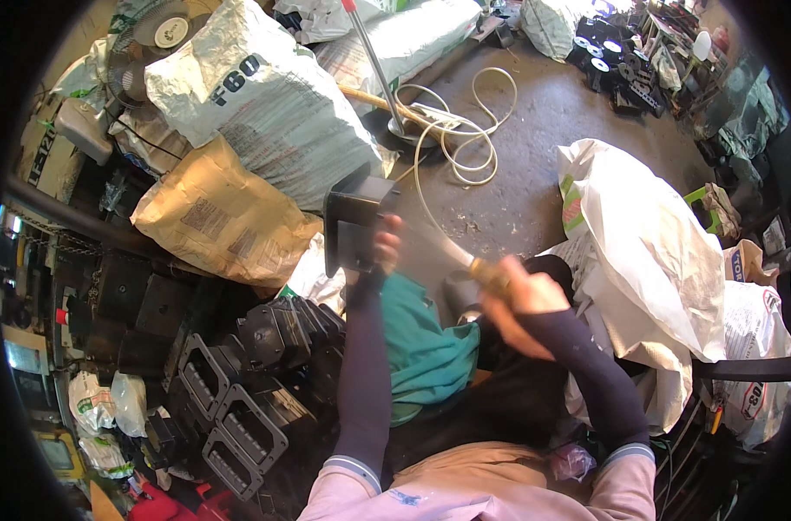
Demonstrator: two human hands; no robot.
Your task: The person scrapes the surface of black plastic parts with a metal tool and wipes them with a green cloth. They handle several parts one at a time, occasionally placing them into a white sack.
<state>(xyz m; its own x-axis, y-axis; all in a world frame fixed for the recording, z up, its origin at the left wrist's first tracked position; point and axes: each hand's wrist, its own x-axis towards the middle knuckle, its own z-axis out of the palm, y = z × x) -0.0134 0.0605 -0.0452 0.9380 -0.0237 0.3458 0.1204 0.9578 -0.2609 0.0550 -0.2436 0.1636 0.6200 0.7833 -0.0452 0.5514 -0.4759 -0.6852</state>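
My left hand [387,243] grips the edge of a black box-shaped housing [352,227], which is raised in front of me with its flanged face turned left. In my right hand [527,293] is a tan-handled tool [491,276], closed in the fingers. Motion blurs the tool, and a pale streak reaches from it toward the housing; I cannot make out its tip. A thin pale hose [443,239] runs up to the tool's front; whether it joins the tool is unclear. Below the hands, a teal cloth [426,356] lies over my leg.
Several black framed housings [243,425] are piled at my left. A brown paper sack [213,217] and a large white sack [265,113] stand beyond them. An open white sack [638,243] is close on my right. More black parts [617,69] lie at the far right.
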